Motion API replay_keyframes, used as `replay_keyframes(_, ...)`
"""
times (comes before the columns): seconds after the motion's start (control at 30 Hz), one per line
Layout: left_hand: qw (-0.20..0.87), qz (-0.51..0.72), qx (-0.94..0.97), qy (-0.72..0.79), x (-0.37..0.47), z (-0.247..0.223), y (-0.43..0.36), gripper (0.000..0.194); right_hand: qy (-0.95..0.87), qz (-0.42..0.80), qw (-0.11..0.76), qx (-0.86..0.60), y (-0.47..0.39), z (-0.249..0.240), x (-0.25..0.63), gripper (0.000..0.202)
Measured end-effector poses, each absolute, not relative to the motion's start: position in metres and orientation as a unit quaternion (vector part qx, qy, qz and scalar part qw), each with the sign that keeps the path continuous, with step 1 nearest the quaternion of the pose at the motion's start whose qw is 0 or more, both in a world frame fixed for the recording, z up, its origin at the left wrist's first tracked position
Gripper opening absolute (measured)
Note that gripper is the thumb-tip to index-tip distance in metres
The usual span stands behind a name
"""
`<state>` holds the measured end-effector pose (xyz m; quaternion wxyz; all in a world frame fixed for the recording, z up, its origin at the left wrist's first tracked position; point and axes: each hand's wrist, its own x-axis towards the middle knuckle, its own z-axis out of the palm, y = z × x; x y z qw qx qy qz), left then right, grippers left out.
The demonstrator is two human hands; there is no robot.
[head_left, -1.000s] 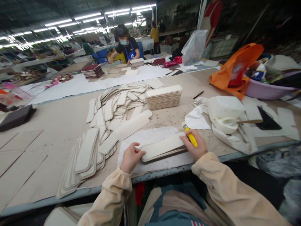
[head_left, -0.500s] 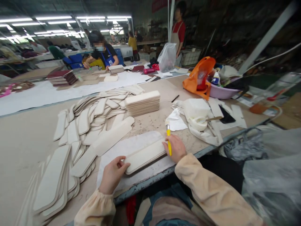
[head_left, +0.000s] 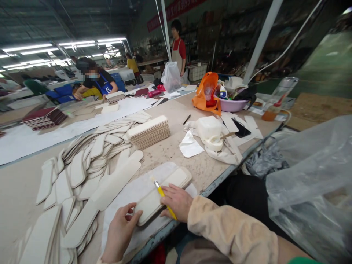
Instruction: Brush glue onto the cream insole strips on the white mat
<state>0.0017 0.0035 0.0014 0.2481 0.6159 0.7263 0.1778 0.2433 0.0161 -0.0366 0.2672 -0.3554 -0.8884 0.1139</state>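
Observation:
A small stack of cream strips with rounded ends point(head_left: 150, 204) lies at a slant near the table's front edge, on a white sheet point(head_left: 115, 220). My left hand point(head_left: 121, 225) grips the stack's near left end between thumb and fingers. My right hand point(head_left: 177, 201) rests over the middle of the stack. Tucked in its fingers is a yellow-handled brush point(head_left: 158, 187), bristles pointing up and left. Many similar loose strips point(head_left: 90, 154) fan out in a heap on the left. Behind the hands stands a neat pile of them point(head_left: 150, 132).
To the right sit a white tub point(head_left: 209, 126), crumpled white paper point(head_left: 191, 145), a dark phone-like slab point(head_left: 241, 128), an orange bag point(head_left: 205, 93), a purple basin point(head_left: 233, 105) and a bottle of amber liquid point(head_left: 271, 114). A co-worker point(head_left: 100, 82) works across the table.
My right hand has slid left along the stack from its right end to its middle, and the brush now tilts left. My left hand keeps its end. The camera view has turned right.

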Motion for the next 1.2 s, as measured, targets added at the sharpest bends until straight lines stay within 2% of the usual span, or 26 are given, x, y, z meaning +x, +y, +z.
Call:
replay_keyframes(0.3,0.225,0.177,0.624,0.727,0.003,0.0,0.001,0.049,-0.806,0.123,0.309,-0.49,0.039,-0.038,0.319,0.024)
replay_keyframes(0.43,0.215,0.153,0.633,0.728,0.004,0.003,0.001,0.047,-0.752,0.141,0.354,-0.538,0.049,-0.036,0.325,0.018)
replay_keyframes(0.63,0.206,0.162,0.61,0.748,0.009,0.01,0.002,0.045,-0.739,0.16,0.374,-0.537,0.056,-0.035,0.315,0.014)
replay_keyframes(0.73,0.215,0.209,0.591,0.749,0.015,0.012,0.0,0.043,-0.706,0.178,0.393,-0.562,0.058,-0.039,0.315,0.02)
replay_keyframes(0.9,0.39,0.401,0.48,0.676,0.027,0.026,-0.006,0.038,-0.664,0.208,0.442,-0.566,0.056,-0.035,0.323,0.024)
replay_keyframes(1.03,0.46,0.539,0.392,0.586,0.04,0.057,-0.001,0.03,-0.679,0.212,0.484,-0.51,0.05,-0.015,0.331,0.025)
replay_keyframes(1.2,0.497,0.579,0.393,0.513,0.063,0.104,0.02,0.022,-0.707,0.287,0.51,-0.397,0.038,0.017,0.331,0.028)
